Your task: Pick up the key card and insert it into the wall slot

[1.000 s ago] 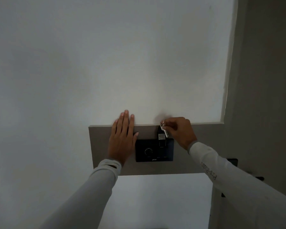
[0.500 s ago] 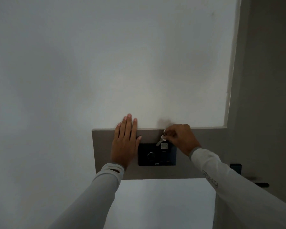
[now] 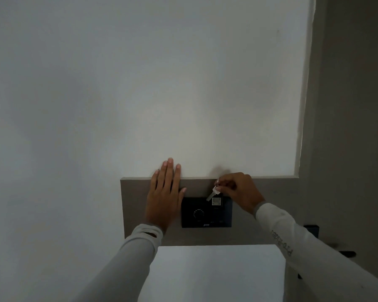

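Note:
A black wall slot unit (image 3: 225, 216) with a round dial (image 3: 198, 214) is mounted on a grey-brown panel (image 3: 135, 203). The key card (image 3: 216, 201) sits in the unit's top, and only a small part with a white label shows. A silver key (image 3: 211, 194) hangs from a ring at the card's top. My right hand (image 3: 240, 192) pinches that ring just above the unit. My left hand (image 3: 165, 197) lies flat on the panel to the left of the unit, fingers together and reaching over the panel's top edge onto the white wall.
White wall (image 3: 140, 83) fills the view above and left. A grey-brown door or frame (image 3: 347, 127) runs down the right side, with a dark plate (image 3: 312, 229) and a dark handle (image 3: 347, 253) low on it.
The key card, standing tall out of the unit a second ago, has gone down into the slot. My right hand followed it down. My left hand stayed flat on the panel.

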A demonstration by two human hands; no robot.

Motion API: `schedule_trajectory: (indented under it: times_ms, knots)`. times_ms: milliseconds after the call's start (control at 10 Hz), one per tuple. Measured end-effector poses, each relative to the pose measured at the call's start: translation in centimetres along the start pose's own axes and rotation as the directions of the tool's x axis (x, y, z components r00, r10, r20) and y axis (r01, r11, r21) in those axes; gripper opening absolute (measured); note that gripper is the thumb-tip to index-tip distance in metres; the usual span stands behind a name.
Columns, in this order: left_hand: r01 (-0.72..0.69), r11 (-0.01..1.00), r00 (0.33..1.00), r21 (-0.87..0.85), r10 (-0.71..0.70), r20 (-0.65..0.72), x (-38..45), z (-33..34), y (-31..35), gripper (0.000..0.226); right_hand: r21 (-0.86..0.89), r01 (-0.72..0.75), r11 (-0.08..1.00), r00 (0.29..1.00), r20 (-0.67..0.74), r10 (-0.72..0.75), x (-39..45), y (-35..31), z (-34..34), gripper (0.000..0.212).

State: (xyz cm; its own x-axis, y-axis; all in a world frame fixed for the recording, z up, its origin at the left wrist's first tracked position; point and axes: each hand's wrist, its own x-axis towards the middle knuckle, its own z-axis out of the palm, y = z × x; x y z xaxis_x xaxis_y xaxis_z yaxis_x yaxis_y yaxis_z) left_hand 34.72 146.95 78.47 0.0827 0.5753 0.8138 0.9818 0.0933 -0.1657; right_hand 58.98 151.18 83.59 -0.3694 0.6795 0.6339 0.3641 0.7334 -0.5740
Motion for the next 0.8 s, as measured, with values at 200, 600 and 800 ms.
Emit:
schedule_trajectory:
  times_ms: [200,600,800]
  knots:
    - [0.004,1.000,1.000,0.012,-0.004,0.000,-0.2,-0.1,0.0,0.065,-0.152,0.048,0.987,0.996,0.079,-0.036,0.1,-0.1,0.4,0.007]
    - [0.011,1.000,0.997,0.003,-0.011,0.074,-0.3,-1.6,0.1,0.069,-0.063,-0.046,0.997,0.996,-0.077,0.041,-1.4,-0.1,1.1,0.020]
    - [0.028,0.999,0.999,0.016,-0.029,0.045,-1.6,-3.8,0.1,0.069,-0.383,0.018,0.923,0.995,-0.085,-0.054,-2.8,-1.7,-0.3,0.030]
